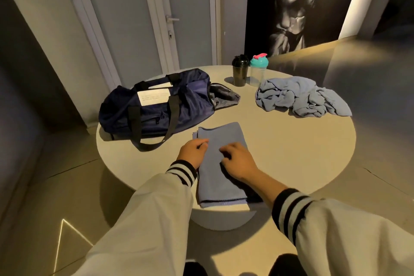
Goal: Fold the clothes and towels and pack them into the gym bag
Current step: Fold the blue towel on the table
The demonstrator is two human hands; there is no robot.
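Note:
A blue towel (220,134), folded into a long strip, lies on the round table (280,152) in front of me and reaches its near edge. My left hand (192,151) rests at the strip's left edge, fingers curled on the cloth. My right hand (238,160) lies on top of the strip, fingers bent down onto it. A navy gym bag (154,107) with black straps sits at the table's left, its right end flap open. A second blue cloth (300,96) lies crumpled at the back right.
A black shaker bottle (240,70) and a clear one with a teal lid (258,69) stand at the table's far edge. Doors and a large wall poster are behind. Floor surrounds the table.

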